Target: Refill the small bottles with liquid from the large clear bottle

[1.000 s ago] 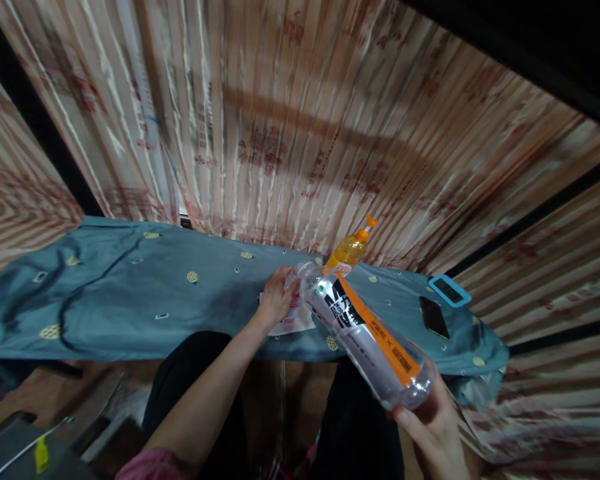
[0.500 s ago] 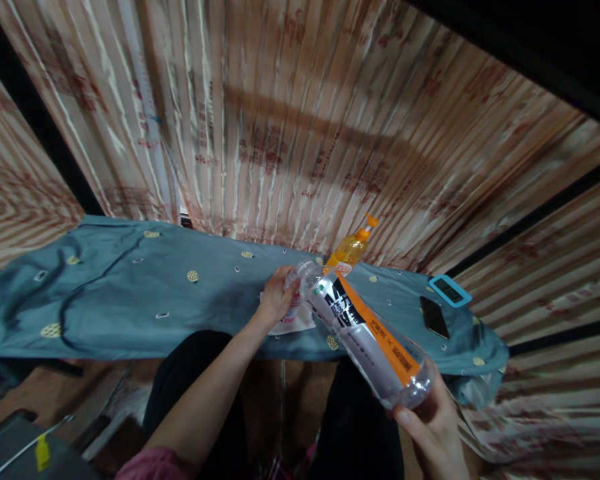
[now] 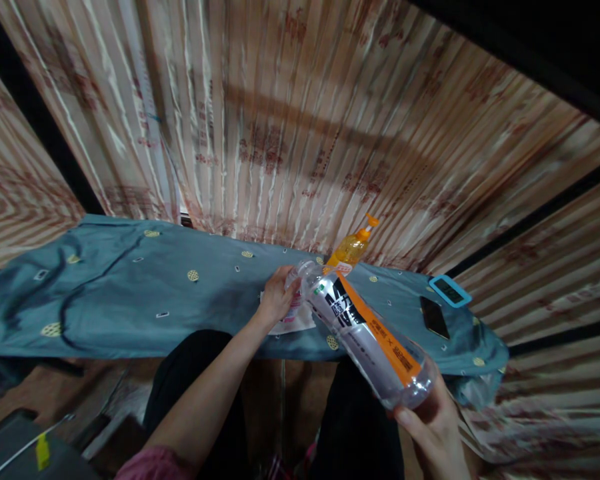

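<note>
My right hand (image 3: 433,423) is wrapped round the base of a large clear plastic bottle (image 3: 367,340) with an orange, black and silver label. The bottle is tilted, its neck pointing down-left away from me. At its mouth, my left hand (image 3: 279,297) is closed round a smaller clear bottle (image 3: 293,273), mostly hidden by my fingers and the big bottle. Whether the two mouths touch, I cannot tell. Beneath them lies a whitish cloth or paper (image 3: 296,324) with pink print. Just behind the big bottle's neck stands a yellow pump bottle (image 3: 350,250) with an orange pump head.
A blue-green patterned cloth (image 3: 115,293) covers the narrow table. A black phone (image 3: 435,317) and a blue-framed digital clock (image 3: 450,291) lie at its right end. Behind rises a pleated curtain (image 3: 280,133) with dark poles. My knees are under the front edge.
Almost nothing differs. Both hands keep their grips, and the large bottle stays at the same tilt.
</note>
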`<state>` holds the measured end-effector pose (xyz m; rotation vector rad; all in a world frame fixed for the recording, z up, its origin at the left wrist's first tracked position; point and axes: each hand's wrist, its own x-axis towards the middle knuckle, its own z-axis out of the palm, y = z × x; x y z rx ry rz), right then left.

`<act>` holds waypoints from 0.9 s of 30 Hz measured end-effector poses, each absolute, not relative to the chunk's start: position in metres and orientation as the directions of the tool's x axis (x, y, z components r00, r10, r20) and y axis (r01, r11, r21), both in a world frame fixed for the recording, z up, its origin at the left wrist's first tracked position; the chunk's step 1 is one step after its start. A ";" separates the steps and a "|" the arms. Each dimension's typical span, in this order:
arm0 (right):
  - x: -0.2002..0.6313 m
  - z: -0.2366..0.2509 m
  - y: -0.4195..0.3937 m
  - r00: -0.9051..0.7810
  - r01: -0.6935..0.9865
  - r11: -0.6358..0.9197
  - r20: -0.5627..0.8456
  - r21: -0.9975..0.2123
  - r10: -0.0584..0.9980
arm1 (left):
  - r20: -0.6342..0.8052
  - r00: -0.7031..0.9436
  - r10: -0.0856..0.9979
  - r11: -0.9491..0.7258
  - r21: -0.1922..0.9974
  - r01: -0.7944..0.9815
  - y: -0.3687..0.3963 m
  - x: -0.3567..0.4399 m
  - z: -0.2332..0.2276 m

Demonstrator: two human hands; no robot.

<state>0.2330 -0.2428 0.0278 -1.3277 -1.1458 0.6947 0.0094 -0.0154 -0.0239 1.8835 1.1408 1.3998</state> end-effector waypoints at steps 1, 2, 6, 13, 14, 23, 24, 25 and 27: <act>0.233 0.027 -0.243 0.327 0.213 0.174 0.238 -0.961 0.914 | 0.500 0.109 0.859 -0.507 0.802 0.315 -0.015 0.009 -0.024; 0.234 0.026 -0.243 0.320 0.220 0.173 0.239 -0.960 0.917 | 0.500 0.110 0.859 -0.507 0.802 0.316 -0.015 0.009 -0.024; 0.235 0.022 -0.242 0.355 0.200 0.203 0.264 -0.958 0.897 | 0.498 0.112 0.860 -0.505 0.798 0.327 -0.015 0.009 -0.025; 0.237 0.021 -0.243 0.338 0.216 0.223 0.287 -0.951 0.896 | 0.507 0.088 0.857 -0.506 0.801 0.319 -0.014 0.010 -0.027; 0.237 0.022 -0.243 0.335 0.217 0.221 0.285 -0.951 0.898 | 0.509 0.088 0.856 -0.509 0.801 0.316 -0.014 0.010 -0.027; 0.229 0.030 -0.242 0.364 0.239 0.207 0.285 -0.949 0.887 | 0.503 0.113 0.857 -0.510 0.798 0.321 -0.014 0.008 -0.026; 0.226 0.031 -0.242 0.410 0.210 0.188 0.261 -0.960 0.874 | 0.501 0.114 0.858 -0.509 0.799 0.321 -0.014 0.008 -0.025; 0.224 0.033 -0.242 0.439 0.183 0.173 0.238 -0.968 0.866 | 0.500 0.114 0.859 -0.508 0.800 0.320 -0.014 0.008 -0.025; 0.223 0.035 -0.242 0.433 0.186 0.176 0.241 -0.967 0.869 | 0.497 0.112 0.861 -0.505 0.803 0.318 -0.014 0.008 -0.025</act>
